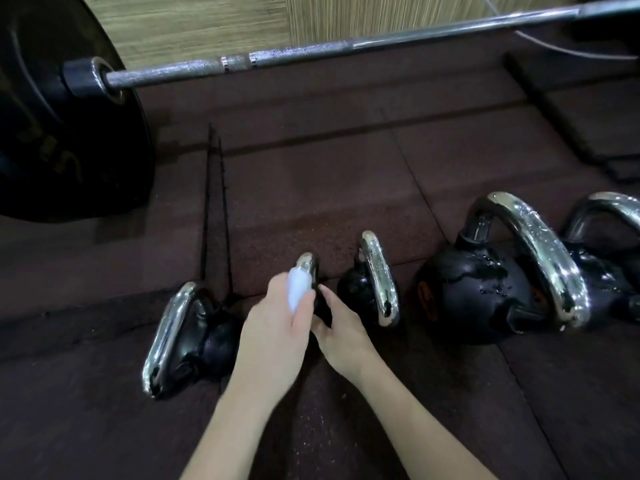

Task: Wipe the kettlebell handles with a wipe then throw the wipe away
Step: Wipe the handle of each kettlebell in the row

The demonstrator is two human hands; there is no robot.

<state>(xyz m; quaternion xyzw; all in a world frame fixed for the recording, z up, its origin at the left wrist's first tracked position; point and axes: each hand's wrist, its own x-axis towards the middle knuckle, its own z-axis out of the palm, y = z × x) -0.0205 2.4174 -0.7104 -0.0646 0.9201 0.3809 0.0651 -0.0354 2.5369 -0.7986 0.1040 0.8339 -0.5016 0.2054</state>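
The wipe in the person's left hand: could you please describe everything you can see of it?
The wipe is small, pale bluish-white and bunched into a wad, soft-looking. The left hand pinches it and presses it onto the chrome handle of the second kettlebell from the left. Only its upper part shows beyond the fingers; the image is slightly blurred there.

This is a gym's free-weight area, floored in dark rubber mat tiles [311, 174]. A steel barbell [311, 51] loaded with a black weight plate [52, 133] lies across the mats. In front of the barbell, a row of black kettlebells [467, 289] with chrome handles sits on the tiles; behind it runs a wood-grain wall [194, 22].
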